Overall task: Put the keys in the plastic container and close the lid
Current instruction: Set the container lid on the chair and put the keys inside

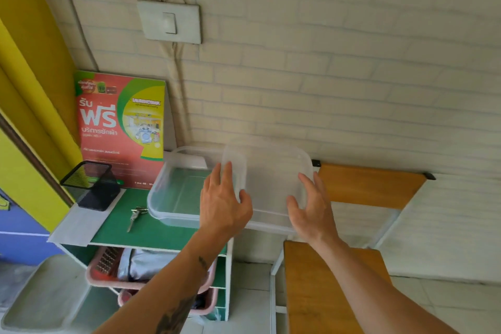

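Note:
A clear plastic container (173, 192) sits open on the green shelf top (141, 233). Its translucent lid (271, 184) is lifted off and held to the right of the container, partly over its right edge. My left hand (222, 203) grips the lid's left side, thumb on the near face and fingers behind. My right hand (314, 209) holds the lid's right side the same way. A small bunch of keys (134, 216) lies on the green top just left of the container's front corner, apart from both hands.
A black mesh holder (90, 184) stands at the shelf's left, and a red and green poster (122, 127) leans on the brick wall behind. Pink baskets (108, 268) fill the shelves below. A wooden chair (352, 238) stands to the right.

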Demonstrator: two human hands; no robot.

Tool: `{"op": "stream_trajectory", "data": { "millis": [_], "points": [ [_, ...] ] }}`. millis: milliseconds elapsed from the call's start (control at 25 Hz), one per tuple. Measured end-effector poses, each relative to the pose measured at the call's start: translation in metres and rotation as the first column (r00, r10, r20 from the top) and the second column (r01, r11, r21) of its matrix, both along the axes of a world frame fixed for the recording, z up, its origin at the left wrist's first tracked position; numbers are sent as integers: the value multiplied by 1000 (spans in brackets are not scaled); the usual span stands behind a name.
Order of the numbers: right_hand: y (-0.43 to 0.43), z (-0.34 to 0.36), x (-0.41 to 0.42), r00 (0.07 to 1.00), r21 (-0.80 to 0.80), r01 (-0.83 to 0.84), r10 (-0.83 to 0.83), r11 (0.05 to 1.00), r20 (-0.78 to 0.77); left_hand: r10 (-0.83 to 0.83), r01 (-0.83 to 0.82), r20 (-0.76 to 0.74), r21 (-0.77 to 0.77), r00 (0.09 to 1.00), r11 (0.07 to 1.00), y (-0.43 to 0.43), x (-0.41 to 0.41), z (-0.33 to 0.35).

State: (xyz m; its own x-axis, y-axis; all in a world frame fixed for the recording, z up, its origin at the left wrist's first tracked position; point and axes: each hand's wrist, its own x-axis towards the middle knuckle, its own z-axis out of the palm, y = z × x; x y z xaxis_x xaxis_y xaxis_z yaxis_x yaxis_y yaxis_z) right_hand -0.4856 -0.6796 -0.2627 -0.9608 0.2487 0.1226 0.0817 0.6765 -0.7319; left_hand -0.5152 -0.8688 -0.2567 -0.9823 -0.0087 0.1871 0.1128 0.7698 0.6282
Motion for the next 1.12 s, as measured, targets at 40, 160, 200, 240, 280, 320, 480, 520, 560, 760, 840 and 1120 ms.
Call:
{"op": "stream_trajectory", "data": {
  "millis": [40, 160, 200, 240, 280, 320, 480, 520, 560, 760, 840, 1120],
  "points": [
    [19, -3, 12, 1000, -3, 13, -13, 1000, 7, -14, 14, 12, 0, 1000, 1000, 20, 10, -3],
    [75, -20, 45, 999, 57, 31, -34, 998, 40, -53, 55, 66, -35, 996, 998, 77, 42, -19],
    [92, -28, 55, 998, 74, 30, -34, 997, 59, -56, 61, 99, -47, 994, 997, 95, 52, -26],
    [112, -38, 66, 996, 84, 30, -37, 996, 85, -56, 65, 138, -60, 989, 996, 115, 63, -35],
    [129, -47, 75, 993, 93, 24, -35, 995, 117, -57, 70, 175, -67, 983, 995, 131, 73, -44],
    [142, -56, 83, 989, 95, 12, -26, 995, 149, -60, 78, 214, -72, 975, 994, 145, 81, -54],
    [184, -100, 105, 969, 116, -9, -20, 993, 248, -85, 134, 339, -124, 937, 983, 188, 100, -96],
    [190, -113, 109, 962, 123, -12, -22, 992, 271, -88, 147, 366, -135, 926, 980, 195, 102, -107],
    [196, -128, 112, 955, 130, -16, -23, 991, 297, -92, 160, 390, -146, 916, 976, 202, 105, -121],
    [216, -222, 111, 909, 181, -15, -62, 983, 412, -88, 193, 483, -170, 871, 966, 226, 102, -217],
    [222, -269, 108, 893, 193, -6, -82, 981, 443, -102, 215, 511, -169, 853, 962, 234, 96, -265],
    [240, -379, 101, 859, 241, -16, -110, 970, 500, -116, 267, 588, -178, 801, 947, 251, 90, -375]
  ]
}}
